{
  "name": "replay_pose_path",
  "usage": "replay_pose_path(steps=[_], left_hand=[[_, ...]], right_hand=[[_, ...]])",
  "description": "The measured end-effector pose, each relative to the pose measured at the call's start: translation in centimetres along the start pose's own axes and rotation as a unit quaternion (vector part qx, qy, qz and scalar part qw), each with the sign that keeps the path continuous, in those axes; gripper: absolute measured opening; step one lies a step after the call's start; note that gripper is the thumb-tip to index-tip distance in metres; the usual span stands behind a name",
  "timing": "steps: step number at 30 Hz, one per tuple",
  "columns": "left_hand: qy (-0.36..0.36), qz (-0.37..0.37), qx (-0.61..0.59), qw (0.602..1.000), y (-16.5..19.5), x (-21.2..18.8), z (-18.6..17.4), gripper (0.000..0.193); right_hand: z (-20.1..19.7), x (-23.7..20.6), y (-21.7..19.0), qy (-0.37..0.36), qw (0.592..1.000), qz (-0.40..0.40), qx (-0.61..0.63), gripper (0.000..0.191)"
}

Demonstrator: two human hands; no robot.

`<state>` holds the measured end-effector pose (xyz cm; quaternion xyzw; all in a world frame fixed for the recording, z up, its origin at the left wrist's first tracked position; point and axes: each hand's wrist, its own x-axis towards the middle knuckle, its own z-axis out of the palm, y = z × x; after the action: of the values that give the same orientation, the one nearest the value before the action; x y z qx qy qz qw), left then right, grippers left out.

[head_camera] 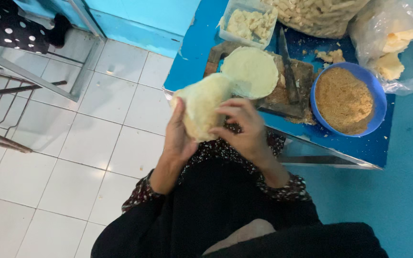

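A pale yellow sheet of dough (201, 102) is folded up between both my hands, held above the floor at the edge of the blue table (192, 52). My left hand (178, 136) cups it from below and behind. My right hand (244, 126) presses its fingers on the front of it. A round flat disc of the same dough (250, 71) lies on a dark wooden board (292, 88) just beyond my hands.
A knife (287, 62) lies on the board. A blue bowl of brown crumbs (344, 100), a clear tub of pale pieces (247, 23), a big bag of pale sticks (311, 14) and a plastic bag (397, 43) stand on the table. Metal chair legs (20, 86) at left on white tiles.
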<state>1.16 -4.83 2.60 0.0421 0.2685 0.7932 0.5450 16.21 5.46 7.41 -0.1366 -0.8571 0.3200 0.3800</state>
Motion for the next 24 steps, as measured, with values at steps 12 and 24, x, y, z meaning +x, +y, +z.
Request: replay_pose_path(steps=[12,24], left_hand=[[-0.057,0.059,-0.001,0.997,-3.4,1.2,0.3,0.068],[-0.075,0.213,0.227,0.947,-5.6,1.2,-0.9,0.063]], right_hand=[[2.3,-0.9,1.6,0.050,0.998,0.035,0.025,0.017],[2.7,-2.3,5.6,0.017,0.942,0.185,0.279,0.007]])
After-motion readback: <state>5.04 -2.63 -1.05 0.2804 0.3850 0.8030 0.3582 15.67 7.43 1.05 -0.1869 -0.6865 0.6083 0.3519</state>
